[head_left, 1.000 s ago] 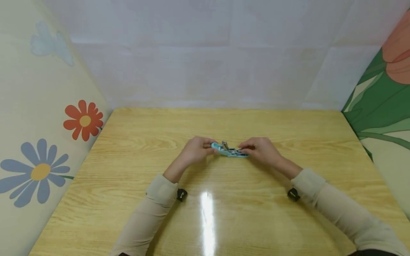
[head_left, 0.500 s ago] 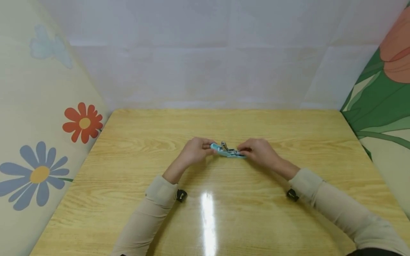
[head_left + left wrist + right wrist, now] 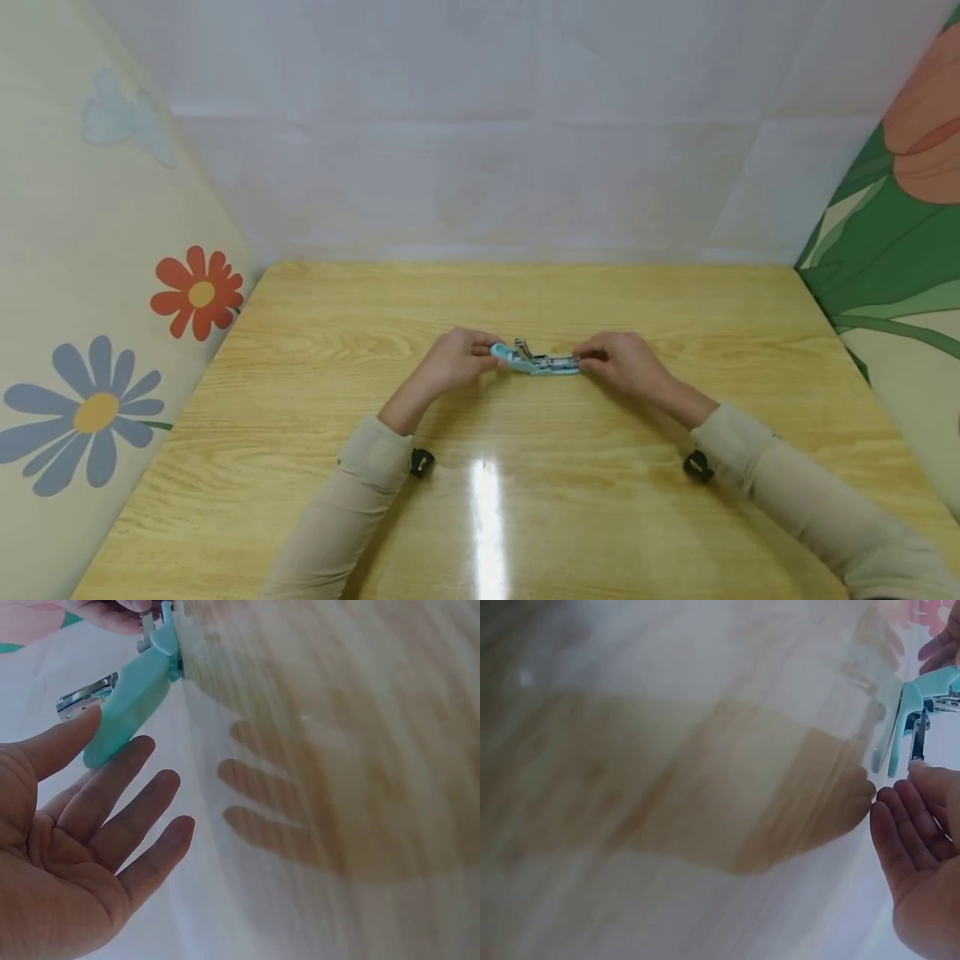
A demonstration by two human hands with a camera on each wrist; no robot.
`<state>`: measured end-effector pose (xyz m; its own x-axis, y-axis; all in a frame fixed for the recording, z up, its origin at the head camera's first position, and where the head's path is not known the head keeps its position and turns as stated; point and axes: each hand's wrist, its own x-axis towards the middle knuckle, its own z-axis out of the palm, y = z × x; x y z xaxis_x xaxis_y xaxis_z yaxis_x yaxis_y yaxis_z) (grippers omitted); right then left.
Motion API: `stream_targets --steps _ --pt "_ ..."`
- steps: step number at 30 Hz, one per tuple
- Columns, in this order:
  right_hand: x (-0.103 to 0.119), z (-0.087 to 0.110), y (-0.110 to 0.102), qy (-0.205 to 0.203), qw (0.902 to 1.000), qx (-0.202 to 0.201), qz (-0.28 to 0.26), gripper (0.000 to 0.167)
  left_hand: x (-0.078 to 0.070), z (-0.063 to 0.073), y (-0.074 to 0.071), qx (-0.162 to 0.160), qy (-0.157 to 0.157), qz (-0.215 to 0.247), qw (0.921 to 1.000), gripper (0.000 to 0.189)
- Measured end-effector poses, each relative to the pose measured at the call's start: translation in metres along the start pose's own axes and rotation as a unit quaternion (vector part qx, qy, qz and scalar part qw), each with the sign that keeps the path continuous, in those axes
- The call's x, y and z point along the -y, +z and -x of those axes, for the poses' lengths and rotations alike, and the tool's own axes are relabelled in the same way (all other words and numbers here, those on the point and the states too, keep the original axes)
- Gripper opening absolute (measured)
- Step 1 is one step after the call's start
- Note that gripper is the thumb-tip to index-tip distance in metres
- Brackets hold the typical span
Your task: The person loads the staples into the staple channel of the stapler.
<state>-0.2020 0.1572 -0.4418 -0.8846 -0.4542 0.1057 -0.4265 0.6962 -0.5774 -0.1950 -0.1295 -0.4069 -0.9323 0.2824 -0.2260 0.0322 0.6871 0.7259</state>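
Note:
A teal stapler (image 3: 536,367) lies swung wide open on the table, its metal parts showing. My left hand (image 3: 459,360) holds the raised top cover at the left, thumb on one side and fingers on the other. In the left wrist view the teal cover (image 3: 135,701) sits between thumb and index finger, with the other fingers spread. At the opposite end, my right hand (image 3: 624,363) has its thumb and fingertips at the tip of the metal staple channel. The right wrist view shows that channel (image 3: 919,736) meeting the pinched fingertips, which hide its very end.
The glossy wood-grain table (image 3: 360,533) carries a bright light reflection in front of the stapler. A white sheet (image 3: 480,167) hangs behind the table. Flower-painted walls stand at left and right. Small black devices (image 3: 697,467) are worn at both wrists.
My right hand has slid rightward along the stapler to its end, uncovering more of the metal channel. The left hand keeps its hold on the cover.

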Motion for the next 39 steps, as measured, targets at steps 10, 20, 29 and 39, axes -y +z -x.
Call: stream_targets --steps 10,20,29,39 --pt "-0.002 -0.001 0.003 -0.001 1.0000 -0.001 -0.004 0.014 -0.022 0.005 0.017 -0.063 0.069 -0.150 0.9842 0.036" --pt "-0.005 0.001 0.004 -0.003 0.9998 0.000 -0.021 0.014 -0.057 -0.008 0.045 -0.079 0.121 -0.286 0.9472 0.028" --pt "-0.005 -0.002 0.006 0.011 0.9996 0.022 -0.017 0.012 -0.068 -0.021 0.063 -0.049 0.104 -0.347 0.9308 0.017" --pt "-0.003 -0.008 0.003 -0.002 1.0000 0.008 -0.003 0.012 -0.079 -0.029 0.064 -0.049 0.101 -0.394 0.9123 0.028"
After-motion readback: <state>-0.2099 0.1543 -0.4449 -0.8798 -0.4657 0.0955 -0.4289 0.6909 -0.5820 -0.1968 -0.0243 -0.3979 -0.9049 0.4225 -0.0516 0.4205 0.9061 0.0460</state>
